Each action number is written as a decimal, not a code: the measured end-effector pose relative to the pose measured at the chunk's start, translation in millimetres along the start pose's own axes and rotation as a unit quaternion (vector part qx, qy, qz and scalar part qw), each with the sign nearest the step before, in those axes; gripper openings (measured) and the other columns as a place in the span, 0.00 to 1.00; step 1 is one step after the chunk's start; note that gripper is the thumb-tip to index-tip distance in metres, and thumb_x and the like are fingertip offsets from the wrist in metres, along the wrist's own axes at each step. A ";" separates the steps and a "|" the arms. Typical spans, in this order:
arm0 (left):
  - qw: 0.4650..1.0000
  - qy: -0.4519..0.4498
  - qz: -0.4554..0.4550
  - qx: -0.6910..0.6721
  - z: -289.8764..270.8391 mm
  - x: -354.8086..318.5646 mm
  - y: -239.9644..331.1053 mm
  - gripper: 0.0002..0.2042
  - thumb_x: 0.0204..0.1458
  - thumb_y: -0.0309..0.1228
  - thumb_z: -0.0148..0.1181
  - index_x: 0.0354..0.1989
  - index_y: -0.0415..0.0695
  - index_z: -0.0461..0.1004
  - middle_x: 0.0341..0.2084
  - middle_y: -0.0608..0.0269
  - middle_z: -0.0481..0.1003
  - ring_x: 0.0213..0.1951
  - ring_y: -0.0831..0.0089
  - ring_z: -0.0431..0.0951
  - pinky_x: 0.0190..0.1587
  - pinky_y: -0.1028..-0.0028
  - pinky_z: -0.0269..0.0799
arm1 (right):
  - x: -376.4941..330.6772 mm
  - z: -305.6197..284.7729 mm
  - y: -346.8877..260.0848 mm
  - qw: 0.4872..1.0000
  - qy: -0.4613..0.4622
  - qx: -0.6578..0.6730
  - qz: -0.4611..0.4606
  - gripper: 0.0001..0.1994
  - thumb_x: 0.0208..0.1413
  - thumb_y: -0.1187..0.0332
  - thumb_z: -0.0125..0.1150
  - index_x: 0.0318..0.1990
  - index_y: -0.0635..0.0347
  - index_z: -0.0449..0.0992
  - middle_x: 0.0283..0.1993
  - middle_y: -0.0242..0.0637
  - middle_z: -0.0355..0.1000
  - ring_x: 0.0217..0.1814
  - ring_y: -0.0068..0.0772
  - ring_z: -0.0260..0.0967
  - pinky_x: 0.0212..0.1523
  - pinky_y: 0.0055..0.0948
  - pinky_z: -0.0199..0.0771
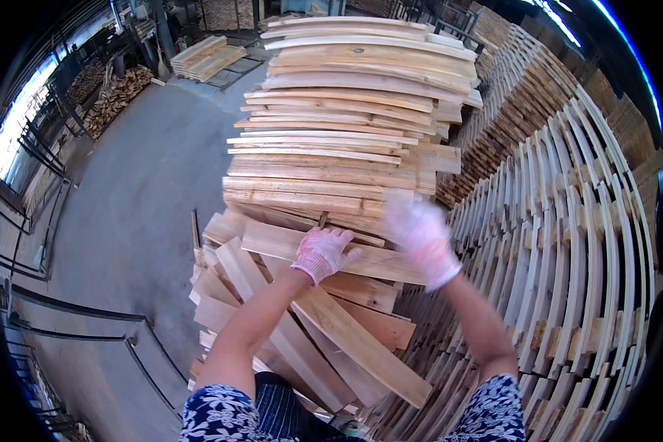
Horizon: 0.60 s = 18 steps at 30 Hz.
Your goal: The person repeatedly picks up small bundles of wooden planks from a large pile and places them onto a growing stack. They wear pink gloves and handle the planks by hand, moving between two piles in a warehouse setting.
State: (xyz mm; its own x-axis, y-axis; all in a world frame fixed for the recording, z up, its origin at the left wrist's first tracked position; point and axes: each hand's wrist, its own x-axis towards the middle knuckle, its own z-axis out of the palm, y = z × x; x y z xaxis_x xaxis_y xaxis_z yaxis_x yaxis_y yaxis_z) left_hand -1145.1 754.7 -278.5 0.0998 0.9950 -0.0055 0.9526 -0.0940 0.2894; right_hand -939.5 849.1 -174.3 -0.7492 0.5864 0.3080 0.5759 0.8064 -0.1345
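My left hand (323, 254), in a pink and white knit glove, lies on a pale wooden board (383, 264) that runs crosswise over a loose pile. Its fingers are spread across the board, with the thumb apart on the right. Beyond the right part of that board is my right hand (422, 239), gloved alike and smeared by motion; whether it holds anything cannot be made out. Nearer to me, several loose boards (353, 335) lie slanted over one another. Past my hands, a long stack of boards (324, 173) is laid in crosswise rows.
Tall stacks of spaced boards (567, 243) stand close on my right. Grey concrete floor (147, 191) stretches to the left, with black metal frames (81, 298) low on it. A small board stack (208, 57) and piled wood pieces (118, 99) are at the far left.
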 end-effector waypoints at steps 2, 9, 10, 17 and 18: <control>1.000 -0.009 -0.020 -0.011 -1.6 0.8 4.9 0.24 0.62 0.56 0.49 0.52 0.49 0.73 0.45 0.56 0.79 0.50 0.59 0.79 0.56 0.58 0.69 | 45.5 -29.1 62.5 0.965 0.210 0.104 0.118 0.22 0.62 0.56 0.60 0.58 0.57 0.73 0.51 0.47 0.76 0.49 0.47 0.75 0.48 0.37 0.76; 1.000 0.013 -0.002 0.006 28.6 8.7 -7.8 0.26 0.59 0.56 0.53 0.57 0.51 0.70 0.45 0.56 0.81 0.50 0.59 0.79 0.60 0.56 0.67 | 167.2 -34.3 142.6 0.692 0.116 0.614 0.362 0.46 0.55 0.36 0.62 0.76 0.46 0.53 0.80 0.36 0.49 0.81 0.43 0.38 0.76 0.55 0.43; 1.000 -0.004 0.012 0.007 22.1 16.7 -0.4 0.25 0.60 0.56 0.52 0.57 0.52 0.70 0.45 0.56 0.80 0.51 0.59 0.79 0.59 0.57 0.67 | 160.3 -27.5 181.3 0.706 0.105 0.632 0.302 0.48 0.52 0.37 0.66 0.76 0.46 0.55 0.79 0.36 0.49 0.80 0.47 0.42 0.74 0.56 0.48; 1.000 -0.007 0.003 0.013 21.3 9.7 -3.6 0.28 0.61 0.59 0.49 0.61 0.53 0.69 0.47 0.57 0.80 0.51 0.60 0.79 0.59 0.57 0.66 | 162.5 -33.5 150.9 0.684 0.120 0.611 0.380 0.30 0.51 0.52 0.72 0.61 0.46 0.72 0.61 0.35 0.69 0.63 0.38 0.66 0.60 0.55 0.69; 1.000 -0.003 -0.003 0.003 21.5 10.3 -5.3 0.27 0.60 0.58 0.51 0.60 0.54 0.70 0.46 0.57 0.80 0.51 0.60 0.79 0.59 0.56 0.67 | 163.8 -32.5 144.6 0.679 0.131 0.613 0.382 0.31 0.51 0.52 0.72 0.62 0.47 0.71 0.61 0.36 0.68 0.64 0.39 0.65 0.60 0.55 0.70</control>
State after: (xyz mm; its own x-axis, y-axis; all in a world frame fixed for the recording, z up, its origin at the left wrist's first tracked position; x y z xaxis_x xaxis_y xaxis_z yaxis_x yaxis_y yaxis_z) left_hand -1143.0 764.7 -300.7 0.0968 0.9952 -0.0136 0.9549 -0.0890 0.2832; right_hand -968.4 1059.2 -112.7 -0.2094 0.9651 -0.1572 -0.0609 -0.1733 -0.9830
